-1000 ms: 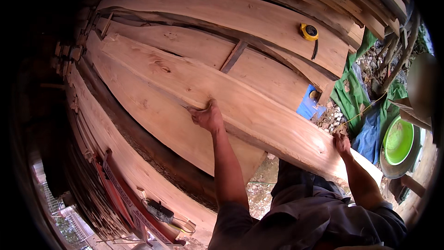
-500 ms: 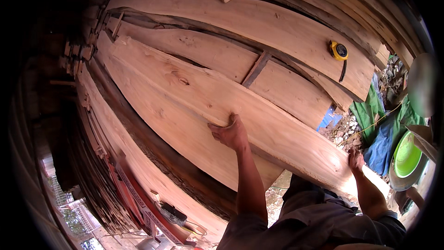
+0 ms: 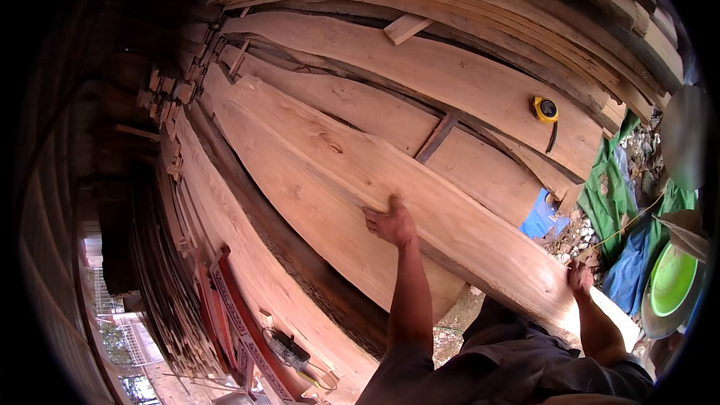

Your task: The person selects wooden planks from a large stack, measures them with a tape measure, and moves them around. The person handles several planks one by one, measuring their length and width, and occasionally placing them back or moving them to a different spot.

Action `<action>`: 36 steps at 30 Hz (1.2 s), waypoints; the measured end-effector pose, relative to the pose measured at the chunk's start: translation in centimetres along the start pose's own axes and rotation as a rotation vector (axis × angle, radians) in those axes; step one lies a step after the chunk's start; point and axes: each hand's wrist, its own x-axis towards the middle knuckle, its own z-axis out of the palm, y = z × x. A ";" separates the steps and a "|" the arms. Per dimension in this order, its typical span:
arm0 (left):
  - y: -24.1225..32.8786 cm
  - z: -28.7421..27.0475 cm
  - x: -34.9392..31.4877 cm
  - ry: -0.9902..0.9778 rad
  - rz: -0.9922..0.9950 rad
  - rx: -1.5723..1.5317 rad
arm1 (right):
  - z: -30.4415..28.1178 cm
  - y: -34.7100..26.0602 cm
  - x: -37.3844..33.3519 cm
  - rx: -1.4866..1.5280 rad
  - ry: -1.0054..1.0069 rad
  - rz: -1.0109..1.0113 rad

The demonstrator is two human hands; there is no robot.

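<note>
A long, pale wooden plank (image 3: 330, 142) with a dark knot lies aslant over other wide boards, its near end toward me at the lower right. My left hand (image 3: 391, 223) grips the plank's near long edge around the middle, thumb on its top face and fingers bent at the side. Close to the near end, my right hand (image 3: 580, 279) is closed on the plank; its fingertips are partly hidden. Under the plank, a broad board (image 3: 300, 214) shows along its left side. A yellow tape measure (image 3: 545, 109) rests on a board farther to the right.
Stacked boards (image 3: 450, 0) line the far side. A small wood block (image 3: 407, 28) and a dark crosspiece (image 3: 436, 137) lie among them. At lower left are a red metal frame (image 3: 244, 337) and a dark power tool (image 3: 287, 348). Green tarp (image 3: 604, 187) and a green basin (image 3: 673, 279) are at right.
The whole view has shifted, so the boards sit farther right and lower at the far end. Both hands keep about the same places on the plank.
</note>
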 end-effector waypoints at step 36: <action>-8.8 -5.2 -30.3 -1.036 -0.806 -0.726 | 8.9 11.0 11.2 -0.550 0.375 -1.015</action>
